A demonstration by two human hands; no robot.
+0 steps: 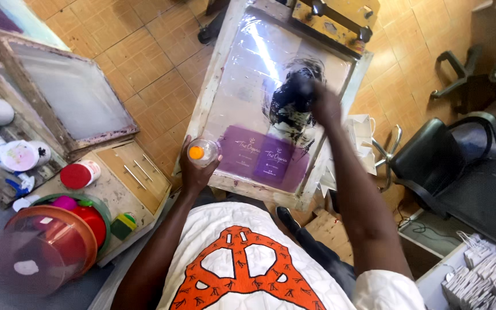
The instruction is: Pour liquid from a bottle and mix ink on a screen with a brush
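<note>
Orange-capped clear bottle (202, 152), ink-blackened rag (291, 99)

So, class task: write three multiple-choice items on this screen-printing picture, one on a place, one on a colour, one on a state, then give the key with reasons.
1. Where is the left hand?
A. at the near edge of the printing screen, holding a small clear container
B. on the black chair
C. inside the red bowl

2. What colour is the patch showing through the mesh near the person?
A. green
B. purple
C. white

3. What is the right hand doing?
A. hanging free at the side
B. gripping the chair arm
C. pressing a dark, ink-stained cloth on the mesh

Key: 1 A, the fingers wrap the container beside the wooden frame. 2 B, the patch is purple with pale print. 3 C, the hand sits on the dark wad, which lies against the screen.
</note>
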